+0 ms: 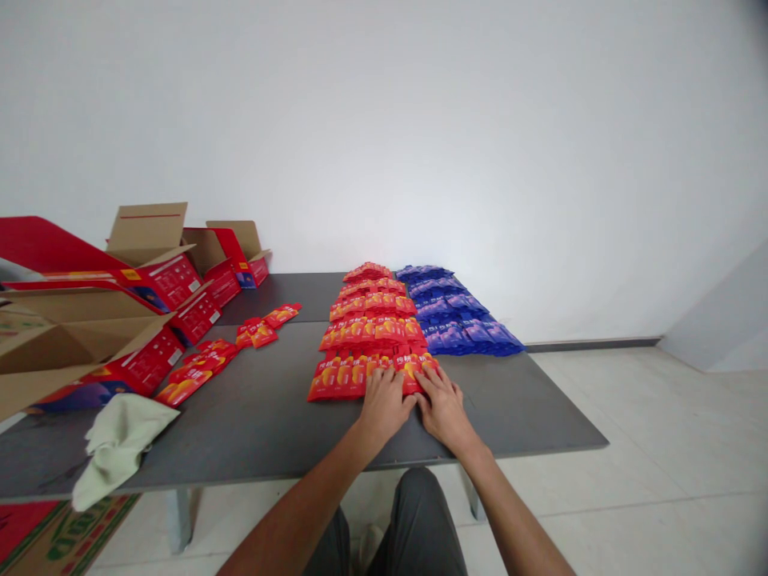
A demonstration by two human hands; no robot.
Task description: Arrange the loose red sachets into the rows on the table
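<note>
A grey worktop [270,432] stands before a white wall. On its near left, a pale green cloth [120,440] hangs over the edge. The left hand [386,400] and right hand [442,402] rest side by side, palms down, fingers slightly spread on the nearest row of red sachets [339,376]; whether they pinch any, I cannot tell. Open cardboard boxes [150,360] and loose red packets [195,374] lie to the left. More red rows run back toward the wall, beside blue sachets [474,334] on the right.
</note>
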